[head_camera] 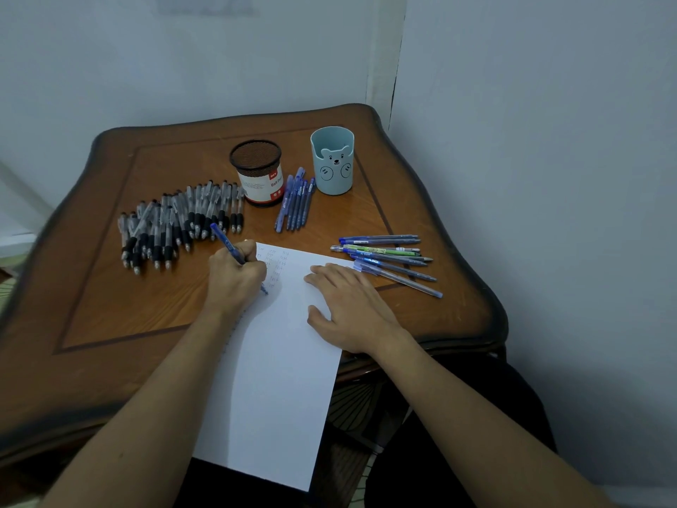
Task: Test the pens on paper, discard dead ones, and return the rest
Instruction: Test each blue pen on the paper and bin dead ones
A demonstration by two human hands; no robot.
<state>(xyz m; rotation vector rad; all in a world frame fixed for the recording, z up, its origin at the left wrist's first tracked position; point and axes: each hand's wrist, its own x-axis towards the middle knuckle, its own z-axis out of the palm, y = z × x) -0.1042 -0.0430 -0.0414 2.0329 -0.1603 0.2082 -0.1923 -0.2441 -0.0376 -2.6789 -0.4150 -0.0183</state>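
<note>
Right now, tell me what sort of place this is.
Probably a corner of a home room, not an office: a carved wooden table beside bare painted walls, a bear cup, and a left hand testing a pen on paper.

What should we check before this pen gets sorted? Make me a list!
1. Left hand grips the pen: ok.
2. Pen tip is down at the paper: ok.
3. Right hand lies flat on the paper: ok.
4. This pen leaves ink: cannot tell, the left hand hides the newest marks.
5. Bear cup stands upright and open: ok.
6. Mesh cup stands upright: ok.
</note>
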